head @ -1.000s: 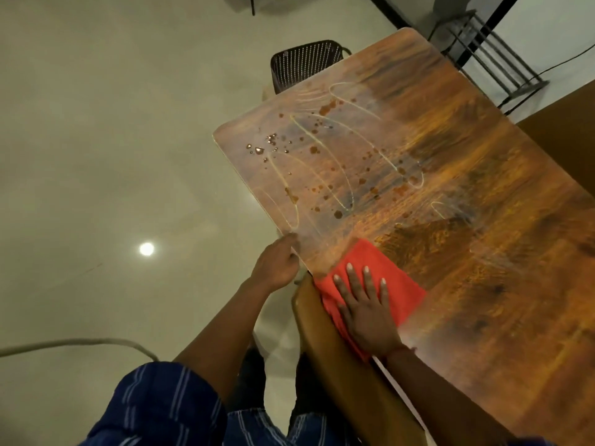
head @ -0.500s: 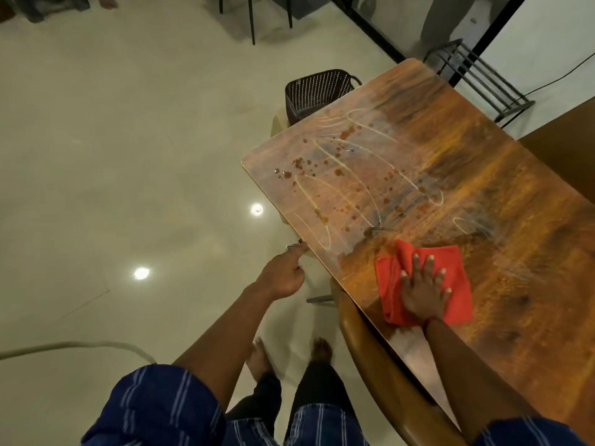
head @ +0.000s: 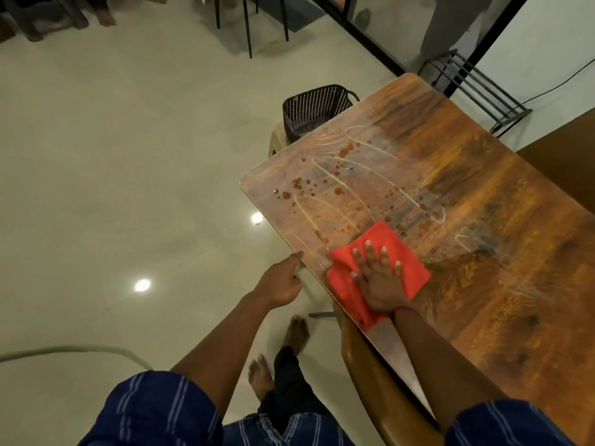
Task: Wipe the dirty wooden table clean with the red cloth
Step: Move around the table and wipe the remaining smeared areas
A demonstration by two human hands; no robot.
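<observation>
- Wooden table (head: pixel 483 239) fills the right side, its top marked with brown drops and pale curved streaks toward its far left corner.
- Brown chair back (head: pixel 383 381) stands against the table's left edge, under the right forearm.
- Dark perforated basket (head: pixel 314 109) sits on the floor just beyond the table's far left corner.
- Red cloth (head: pixel 383 252) lies flat on the table at its left edge, one corner hanging slightly over the edge.
- Right hand (head: pixel 381 284) presses palm down on the cloth, fingers spread and straight, fingertips pointing toward the stains, cloth showing on both sides of the hand.
- Left hand (head: pixel 281 284) is loosely curled and holds nothing, thumb tip touching the table's left edge, arm extended.
</observation>
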